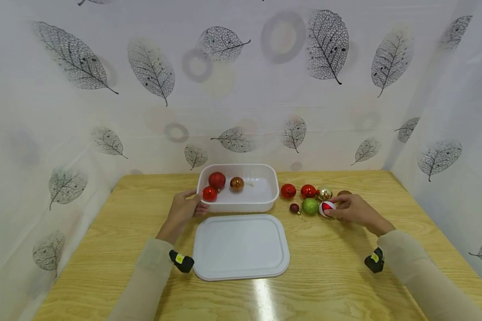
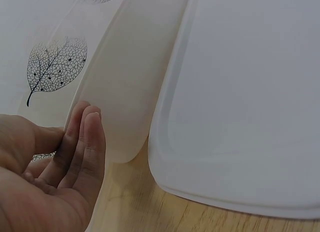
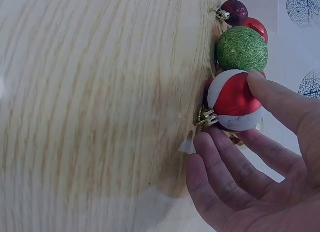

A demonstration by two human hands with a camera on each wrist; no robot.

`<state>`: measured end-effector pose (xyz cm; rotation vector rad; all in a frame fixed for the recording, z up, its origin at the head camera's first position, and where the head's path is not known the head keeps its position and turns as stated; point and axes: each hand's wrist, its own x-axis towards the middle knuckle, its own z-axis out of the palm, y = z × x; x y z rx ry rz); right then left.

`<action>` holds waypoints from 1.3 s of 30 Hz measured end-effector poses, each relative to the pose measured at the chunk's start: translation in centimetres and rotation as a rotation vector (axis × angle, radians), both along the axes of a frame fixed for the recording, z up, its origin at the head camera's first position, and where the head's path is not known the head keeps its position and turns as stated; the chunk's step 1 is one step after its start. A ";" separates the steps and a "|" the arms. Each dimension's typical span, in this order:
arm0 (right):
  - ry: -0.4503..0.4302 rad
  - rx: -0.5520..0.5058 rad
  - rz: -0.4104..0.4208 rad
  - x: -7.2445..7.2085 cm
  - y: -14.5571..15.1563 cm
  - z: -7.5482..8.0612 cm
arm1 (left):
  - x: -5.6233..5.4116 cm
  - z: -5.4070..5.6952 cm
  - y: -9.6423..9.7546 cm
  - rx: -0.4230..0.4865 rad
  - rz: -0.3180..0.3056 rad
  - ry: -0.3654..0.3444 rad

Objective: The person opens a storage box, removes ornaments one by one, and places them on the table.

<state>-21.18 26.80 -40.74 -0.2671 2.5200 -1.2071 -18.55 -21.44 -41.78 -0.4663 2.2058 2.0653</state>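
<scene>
My left hand holds the left end of a white plastic box, its thumb and fingers at the rim. Inside the box lie a glittery red bauble, a shiny red bauble and a copper bauble. Over on the right, my right hand grips a red-and-white bauble between thumb and fingers. Touching it in the right wrist view is a glittery green bauble. A brown bauble is partly hidden behind the right hand.
In front of the box a flat white lid lies on the wooden table. Two red baubles, a gold faceted bauble and a small dark red bauble lie right of the box. A leaf-print curtain hangs behind.
</scene>
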 end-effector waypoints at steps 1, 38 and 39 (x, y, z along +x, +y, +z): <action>0.001 -0.004 0.001 0.0 0.0 0.1 | 0.0 0.0 0.0 0.001 0.000 -0.001; 0.061 0.068 0.060 -2.5 -4.3 4.5 | 0.0 -0.1 0.0 0.013 0.009 0.000; 0.068 0.073 0.065 -2.6 -4.8 4.7 | 0.0 -0.1 0.0 0.012 0.008 0.000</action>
